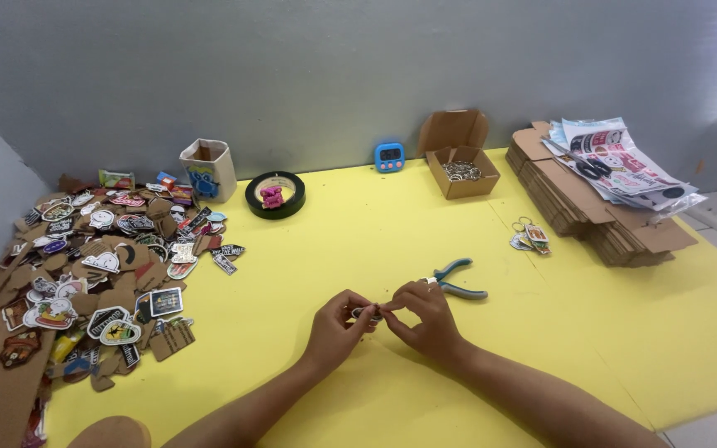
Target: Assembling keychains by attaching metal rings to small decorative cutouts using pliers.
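My left hand (335,323) and my right hand (425,319) meet over the yellow table (358,241), fingertips pinched together on one small dark keychain piece (369,313). Most of that piece is hidden by my fingers. Just beyond my right hand lie small pliers with blue-grey handles (456,280), untouched. A large heap of printed stickers and cardboard-backed charms (101,265) covers the table's left side, well away from both hands.
At the back stand a small open cardboard box of metal rings (461,171), a blue digital timer (389,156), a black tape roll with a pink figure inside (275,195) and a paper cup (208,170). Flat cardboard stacked with sticker sheets (599,191) sits right; finished keychains (529,236) lie nearby.
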